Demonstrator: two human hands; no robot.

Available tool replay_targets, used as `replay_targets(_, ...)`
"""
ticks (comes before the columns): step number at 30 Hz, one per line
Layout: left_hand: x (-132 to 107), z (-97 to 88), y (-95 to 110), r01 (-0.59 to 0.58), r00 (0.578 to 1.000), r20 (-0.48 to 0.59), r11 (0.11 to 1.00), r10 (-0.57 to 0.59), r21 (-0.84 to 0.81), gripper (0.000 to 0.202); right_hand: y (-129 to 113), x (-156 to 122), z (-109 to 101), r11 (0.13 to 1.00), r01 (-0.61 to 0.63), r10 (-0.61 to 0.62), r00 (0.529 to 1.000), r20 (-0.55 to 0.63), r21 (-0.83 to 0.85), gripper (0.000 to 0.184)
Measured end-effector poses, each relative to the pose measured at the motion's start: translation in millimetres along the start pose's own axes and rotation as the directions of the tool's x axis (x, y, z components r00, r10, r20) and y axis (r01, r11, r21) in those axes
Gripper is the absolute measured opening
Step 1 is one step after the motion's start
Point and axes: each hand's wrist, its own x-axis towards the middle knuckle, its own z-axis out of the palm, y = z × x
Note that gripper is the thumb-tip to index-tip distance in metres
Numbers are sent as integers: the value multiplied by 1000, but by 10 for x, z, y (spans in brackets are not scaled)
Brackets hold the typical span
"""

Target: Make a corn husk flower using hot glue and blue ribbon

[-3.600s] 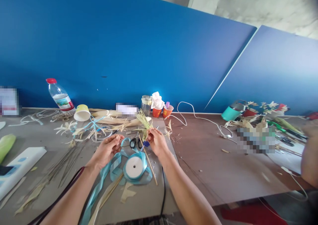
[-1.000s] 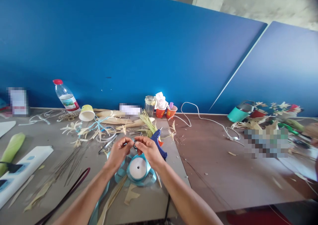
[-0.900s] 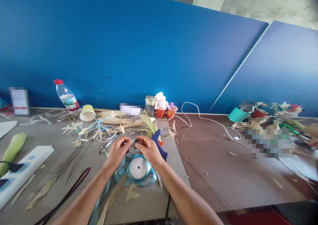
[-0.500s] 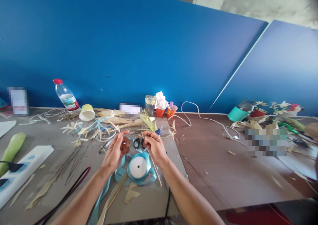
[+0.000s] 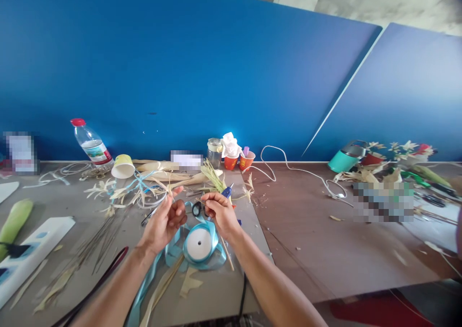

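My left hand (image 5: 165,221) is raised over the table, its thumb and forefinger pinched at a pale husk strip (image 5: 169,190) and the other fingers curled. Facing it, my right hand (image 5: 221,215) closes its fingertips on something thin and brownish, too small to make out. Below and between the hands lies a spool of light blue ribbon (image 5: 199,243), with loose ribbon (image 5: 146,281) trailing toward the front. Black-handled scissors (image 5: 197,209) rest just behind the spool, partly hidden by my right hand. A thin stick (image 5: 227,255) lies beside the spool.
Husk flowers (image 5: 124,192), a yellow paper cup (image 5: 123,167) and a bottle (image 5: 93,146) stand at the back left. Red cups (image 5: 246,161) and a glass jar (image 5: 214,154) are behind. Left lies a white power strip (image 5: 43,250); a white cable (image 5: 303,174) runs right.
Both hands have shifted slightly left and down in view, along with a small turn of the camera. Their pinched grips look the same, and the tips remain apart.
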Motion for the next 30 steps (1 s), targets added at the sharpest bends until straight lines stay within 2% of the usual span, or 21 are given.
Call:
replay_targets(4, 43, -61, -26, -43, 995, -86, 998, 48, 53, 27, 4, -4, -2, 1000, -12, 12, 1000, 22, 4, 13)
replay_targets(9, 94, -115, -77, -11, 992, -125, 990, 28, 137, 27, -21, -20, 22, 1000, 5, -5, 999, 40, 2, 11)
replay_targets(16, 94, -137, -151, 1, 996, -87, 955, 26, 297, 24, -59, -61, 69, 997, -5, 8, 999, 47, -72, 12)
replay_targets(23, 65, -106, -133, -31, 995, -87, 970, 54, 241, 27, -46, -55, 63, 996, -14, 19, 999, 50, -90, 13)
replay_targets(30, 74, -141, -155, -25, 997, -62, 951, 47, 309, 24, -87, -75, 78, 997, -8, 14, 998, 66, -78, 12)
